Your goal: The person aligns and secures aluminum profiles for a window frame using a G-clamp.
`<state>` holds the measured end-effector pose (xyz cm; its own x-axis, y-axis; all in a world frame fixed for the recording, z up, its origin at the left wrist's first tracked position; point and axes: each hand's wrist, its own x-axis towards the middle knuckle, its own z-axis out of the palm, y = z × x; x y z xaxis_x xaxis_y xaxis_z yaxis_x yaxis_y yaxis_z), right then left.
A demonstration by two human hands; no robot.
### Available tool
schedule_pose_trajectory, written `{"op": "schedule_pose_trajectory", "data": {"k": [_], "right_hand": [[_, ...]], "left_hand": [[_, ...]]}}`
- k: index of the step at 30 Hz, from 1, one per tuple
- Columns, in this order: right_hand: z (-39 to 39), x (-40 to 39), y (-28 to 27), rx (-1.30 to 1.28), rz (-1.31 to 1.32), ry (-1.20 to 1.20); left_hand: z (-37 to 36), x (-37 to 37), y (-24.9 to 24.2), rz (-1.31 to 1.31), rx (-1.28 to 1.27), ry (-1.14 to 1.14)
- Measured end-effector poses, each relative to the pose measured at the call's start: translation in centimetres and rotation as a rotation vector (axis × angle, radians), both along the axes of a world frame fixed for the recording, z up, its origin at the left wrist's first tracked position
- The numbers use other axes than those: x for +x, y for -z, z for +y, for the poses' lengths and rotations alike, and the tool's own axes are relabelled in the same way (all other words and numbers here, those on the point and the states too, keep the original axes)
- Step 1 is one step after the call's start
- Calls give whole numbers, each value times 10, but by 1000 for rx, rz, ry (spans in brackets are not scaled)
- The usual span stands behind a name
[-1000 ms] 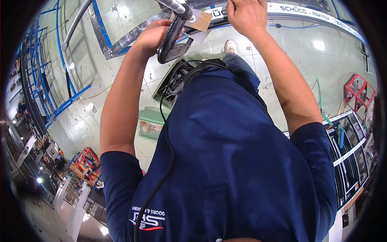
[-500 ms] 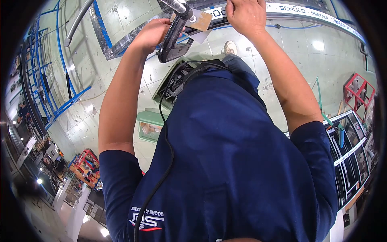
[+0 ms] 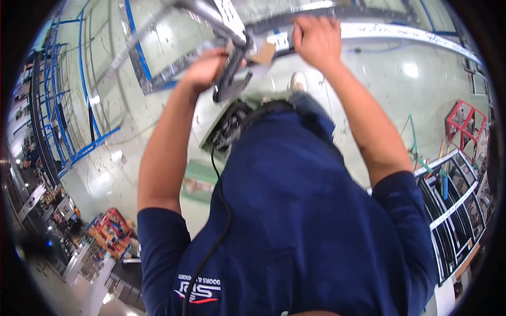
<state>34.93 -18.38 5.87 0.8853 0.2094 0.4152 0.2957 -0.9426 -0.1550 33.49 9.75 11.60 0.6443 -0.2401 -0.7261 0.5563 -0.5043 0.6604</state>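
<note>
My left hand [image 3: 204, 69], blurred, is closed at a black metal clamp [image 3: 232, 71]; its fingertips are partly hidden behind the clamp. A small brown pad [image 3: 263, 53] sits by the clamp's screw, against the end of a long dark profile with a white printed strip [image 3: 369, 30]. Farther right along that profile, my right hand [image 3: 319, 42] grips it from above, fingers curled over the far side and thumb on the near side.
Below the clamp stands a green-sided box [image 3: 213, 138] with dark contents, and nearer my body a green stool-like box [image 3: 197, 171]. Blue-taped frames [image 3: 92, 139] lie at left. A red stand [image 3: 466, 124] and a rack of dark profiles [image 3: 456, 210] are at right. A black cable [image 3: 227, 213] runs down my shirt.
Both hands, the clamp and the profile sit lower in view, partly because the camera has moved. The clamp and left hand are now blurred. Both hands keep their places on the clamp and profile.
</note>
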Motion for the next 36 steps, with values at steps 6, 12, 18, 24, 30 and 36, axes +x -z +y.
{"op": "schedule_pose_trajectory", "data": {"k": [6,12,18,24,30,36], "right_hand": [[6,-2,-12,70,46,-28],[7,-1,-16,55,52,-39],[28,16,-38,148,62,-81],[29,25,-11,112,107,-93],[25,24,-15,224,133,-135],[12,35,-72,872,414,-152]], "left_hand": [[4,-9,51,-48,-45,-170],[-1,-10,39,173,-176,-110],[4,-9,48,156,-190,-107],[3,-5,31,62,-7,36],[13,-13,45,71,-187,-257],[26,-41,9,-151,-275,-409]]}}
